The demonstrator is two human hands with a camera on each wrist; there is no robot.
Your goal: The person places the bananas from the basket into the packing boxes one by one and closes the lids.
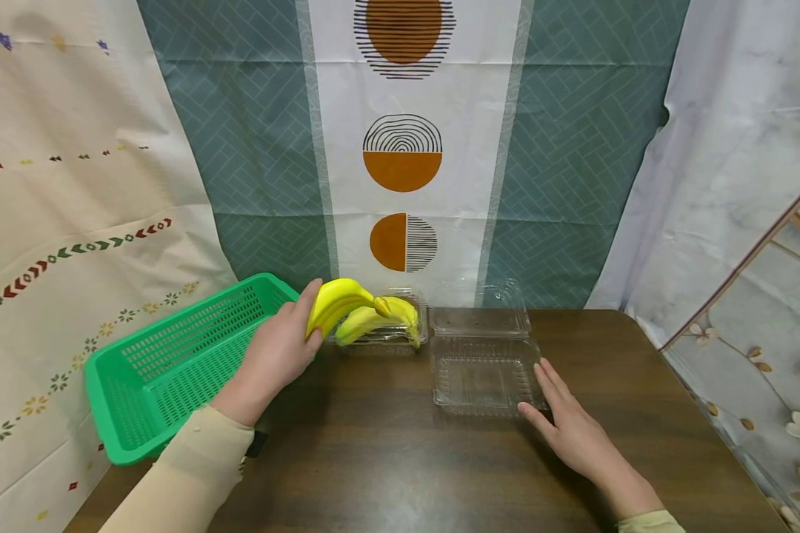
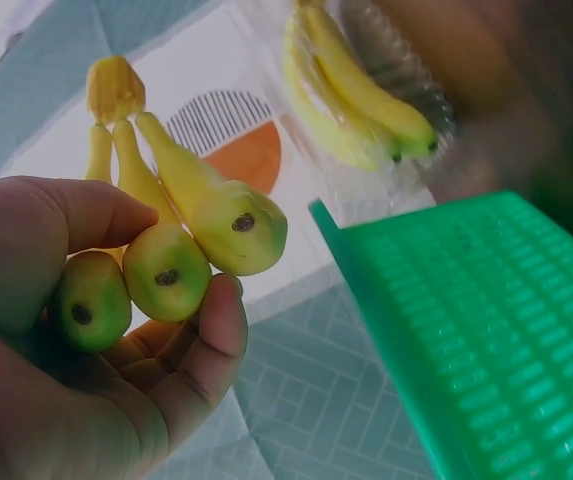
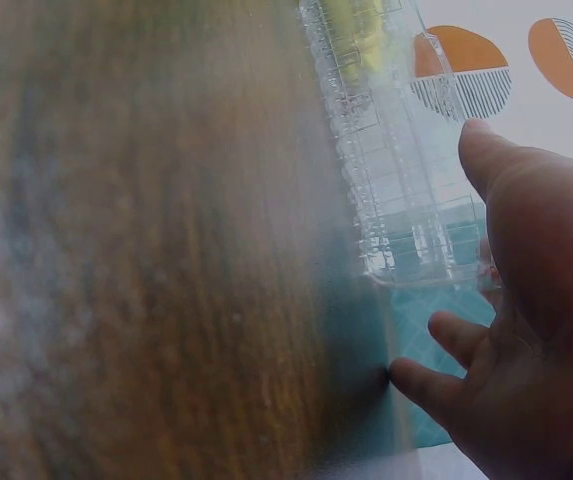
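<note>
A bunch of bananas (image 1: 340, 302) is held up in my left hand (image 1: 276, 348), over the right end of the green basket. In the left wrist view three green-tipped bananas (image 2: 169, 272) show, gripped between thumb and fingers, their joined stem pointing away. Beside the hinged clear plastic box (image 1: 485, 374), which lies with its lid (image 1: 480, 314) raised at the back, is my right hand (image 1: 576, 429). Its fingers are extended, fingertips right at the box's right edge. More bananas (image 1: 380, 320) lie in another clear box (image 1: 421, 326) behind the held bunch.
The green basket (image 1: 193, 370) with slotted walls stands on the left of the brown wooden table (image 1: 387, 459). Patterned cloth (image 1: 413, 96) hangs right behind the table. Floral cloth (image 1: 773, 370) borders the right side.
</note>
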